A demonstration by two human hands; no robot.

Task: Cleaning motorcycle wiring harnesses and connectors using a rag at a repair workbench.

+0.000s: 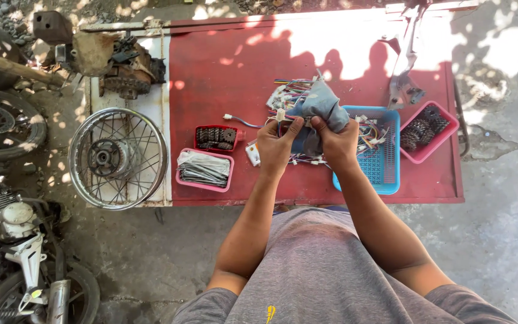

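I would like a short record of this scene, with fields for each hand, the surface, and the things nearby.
left hand: left hand pinches a bundle of coloured wires
right hand: right hand grips a grey-blue cloth against the wires
surface: red table, partly in sun
right of hands: blue basket; pink tray of gears
left of hands: red tray; pink tray of spokes; spoked wheel

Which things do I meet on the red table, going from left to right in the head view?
Spoked wheel → pink tray of metal rods → left hand → right hand on the grey cloth → blue basket → pink tray of gears.
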